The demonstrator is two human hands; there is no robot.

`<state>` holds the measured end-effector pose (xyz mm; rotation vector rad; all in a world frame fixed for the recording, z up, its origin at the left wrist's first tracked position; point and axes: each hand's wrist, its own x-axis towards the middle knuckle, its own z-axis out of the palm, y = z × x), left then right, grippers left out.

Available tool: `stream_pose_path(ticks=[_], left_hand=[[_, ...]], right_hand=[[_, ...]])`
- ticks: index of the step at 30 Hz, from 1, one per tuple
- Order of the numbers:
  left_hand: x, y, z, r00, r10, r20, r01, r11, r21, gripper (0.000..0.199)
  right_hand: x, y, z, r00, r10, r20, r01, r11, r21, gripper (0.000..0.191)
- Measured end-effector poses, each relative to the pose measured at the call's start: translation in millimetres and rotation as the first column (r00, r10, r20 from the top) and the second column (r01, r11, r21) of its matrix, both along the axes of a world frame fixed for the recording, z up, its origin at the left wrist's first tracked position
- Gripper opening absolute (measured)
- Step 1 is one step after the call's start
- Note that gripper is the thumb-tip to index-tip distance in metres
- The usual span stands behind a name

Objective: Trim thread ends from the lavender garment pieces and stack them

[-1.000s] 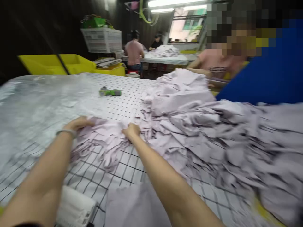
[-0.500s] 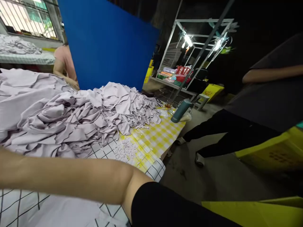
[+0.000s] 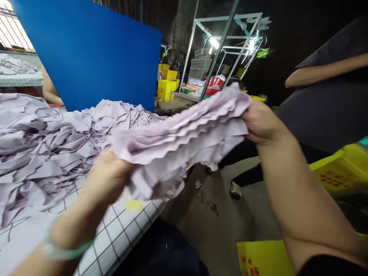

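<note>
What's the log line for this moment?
left hand: shut on stack | right hand: shut on stack | stack: lifted beside table

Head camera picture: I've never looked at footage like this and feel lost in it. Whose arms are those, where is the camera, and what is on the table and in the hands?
The camera sits on a person's head and looks forward and down, so the two bare arms reaching in from the bottom are that person's own. The left hand, with a pale green band at the wrist, and the right hand each grip one end of a stack of pale lilac fabric pieces, held up in the air between them beyond the table's edge. Below left is a table with a white, black-gridded cover, and on it lies a big loose heap of the same lilac fabric. Behind the heap stands a blue board. At right another person in dark clothes stands near yellow crates.
</note>
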<state>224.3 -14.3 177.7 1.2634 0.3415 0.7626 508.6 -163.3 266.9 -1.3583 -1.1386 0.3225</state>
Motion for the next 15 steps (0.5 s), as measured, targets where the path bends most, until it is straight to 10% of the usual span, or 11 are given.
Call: stream_pose_path(ticks=[6, 10, 15], left_hand=[[111.1, -21.5, -89.0, 0.977, -0.079, -0.196, -0.029, 0.868, -0.495, 0.04], [140.0, 28.1, -138.3, 0.906, 0.027, -0.423, -0.233, 0.865, -0.444, 0.027], [143.0, 65.6, -154.9, 0.823, 0.032, -0.568, -0.287, 0.885, -0.366, 0.027]], right_hand=[[107.4, -8.8, -92.9, 0.979, -0.185, 0.082, 0.201, 0.83, -0.521, 0.022], [133.5, 67.7, -174.9, 0.973, -0.147, 0.18, 0.23, 0.716, -0.659, 0.015], [140.2, 144.8, -237.5, 0.928, -0.105, 0.358, 0.354, 0.546, -0.76, 0.032]])
